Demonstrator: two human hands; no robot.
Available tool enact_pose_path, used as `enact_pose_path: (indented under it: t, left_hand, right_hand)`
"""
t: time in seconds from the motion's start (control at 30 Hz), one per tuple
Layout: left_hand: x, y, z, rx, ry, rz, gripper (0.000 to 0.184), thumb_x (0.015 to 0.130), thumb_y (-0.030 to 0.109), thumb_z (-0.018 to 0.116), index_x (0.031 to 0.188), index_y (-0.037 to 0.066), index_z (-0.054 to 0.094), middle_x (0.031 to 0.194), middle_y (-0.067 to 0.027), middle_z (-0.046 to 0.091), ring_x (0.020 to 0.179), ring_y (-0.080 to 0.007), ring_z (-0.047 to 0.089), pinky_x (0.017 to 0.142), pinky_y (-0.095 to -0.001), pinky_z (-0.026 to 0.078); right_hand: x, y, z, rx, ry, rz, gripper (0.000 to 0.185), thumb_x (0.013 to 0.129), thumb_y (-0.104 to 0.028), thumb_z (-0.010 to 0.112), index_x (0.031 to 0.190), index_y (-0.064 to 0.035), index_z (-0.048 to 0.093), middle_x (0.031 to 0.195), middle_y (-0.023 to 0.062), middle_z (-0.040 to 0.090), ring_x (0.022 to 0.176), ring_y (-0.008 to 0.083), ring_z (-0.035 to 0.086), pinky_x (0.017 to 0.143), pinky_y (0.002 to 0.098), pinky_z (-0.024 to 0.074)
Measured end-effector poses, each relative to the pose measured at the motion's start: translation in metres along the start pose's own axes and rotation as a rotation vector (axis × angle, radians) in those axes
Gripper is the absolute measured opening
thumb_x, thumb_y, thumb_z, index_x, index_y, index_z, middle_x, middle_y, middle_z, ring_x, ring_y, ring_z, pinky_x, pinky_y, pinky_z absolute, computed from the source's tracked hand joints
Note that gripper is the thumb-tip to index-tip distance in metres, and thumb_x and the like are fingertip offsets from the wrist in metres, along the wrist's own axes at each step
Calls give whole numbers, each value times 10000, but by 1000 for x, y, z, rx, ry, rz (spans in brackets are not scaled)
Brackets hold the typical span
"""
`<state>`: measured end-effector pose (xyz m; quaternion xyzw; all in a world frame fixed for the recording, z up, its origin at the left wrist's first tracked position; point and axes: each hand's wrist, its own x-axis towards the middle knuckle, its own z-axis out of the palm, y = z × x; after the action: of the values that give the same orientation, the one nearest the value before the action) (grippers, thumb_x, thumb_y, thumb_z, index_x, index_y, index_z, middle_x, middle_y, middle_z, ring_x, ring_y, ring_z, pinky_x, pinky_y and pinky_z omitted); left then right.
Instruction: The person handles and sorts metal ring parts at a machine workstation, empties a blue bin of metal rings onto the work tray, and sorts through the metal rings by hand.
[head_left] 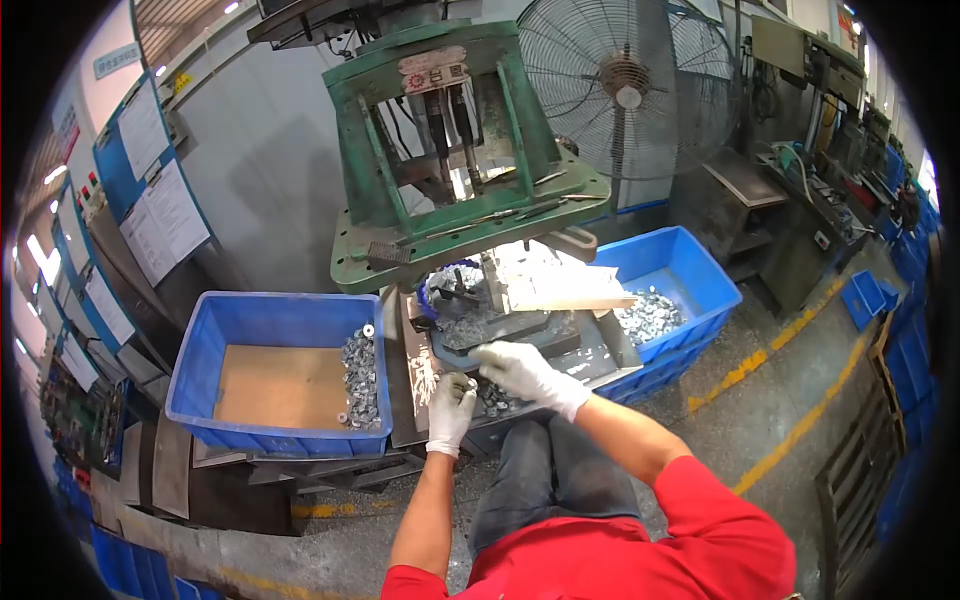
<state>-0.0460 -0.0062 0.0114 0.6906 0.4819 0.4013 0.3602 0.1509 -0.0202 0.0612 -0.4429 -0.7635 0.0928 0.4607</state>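
Note:
My left hand [452, 412], in a white glove, is closed on a small metal part [471, 384] that shows at its fingertips. Just right of it, my right hand [525, 373], also gloved, reaches in over the front of the machine bed [510, 335]; its fingers point left and are close together, and whether they hold anything is too small to tell. Small metal parts [495, 400] lie in the tray below my hands. The green press [470, 215] stands behind the bed.
At the left, a blue bin [280, 442] holds a brown sheet [280, 385] and metal pieces [360, 380]. Another blue bin [705, 310] with metal pieces [650, 315] stands at the right. A large fan [628, 95] is behind the press.

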Motion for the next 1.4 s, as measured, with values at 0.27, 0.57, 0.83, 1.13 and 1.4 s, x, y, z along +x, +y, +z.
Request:
enact_pose_path:
  t: [0.27,0.57,0.83,1.13,1.4]
  left_hand:
    - [1,4,-7,-649,-162,-135,496,891,-67,606,1342,15,417,1042,-109,645,800,-160,653,725,-262,563]
    - [4,9,5,437,-222,113,382,829,245,716,1179,112,639,1127,-197,646,992,-394,652,856,-467,526]
    - [3,2,13,465,-149,57,236,860,247,664,1024,80,702,1029,-185,707,987,-373,669,863,-461,523]
    - [6,-14,13,220,-6,26,191,908,212,643,978,53,723,903,-147,736,827,-309,716,734,-396,549]
    - [4,-3,2,-387,-133,-292,133,1014,111,533,1017,29,637,835,-52,685,591,-98,619,520,-230,481]
  right_hand:
    - [-19,-10,19,-96,-113,73,206,905,-241,678,1029,-76,674,890,128,682,853,343,673,741,415,544]
    - [-31,26,-11,620,313,647,144,945,-98,685,1073,-32,673,867,0,693,725,46,580,672,230,505]
    - [44,25,-59,388,317,595,369,945,-247,672,1219,0,659,1046,122,742,936,163,680,858,304,525]
    - [80,42,-62,203,151,601,392,928,-284,654,1220,-24,680,1106,155,737,1003,234,699,900,334,524]
    - [99,82,-49,-102,99,711,418,936,-357,646,1267,-102,646,1052,146,743,972,263,709,885,390,528]
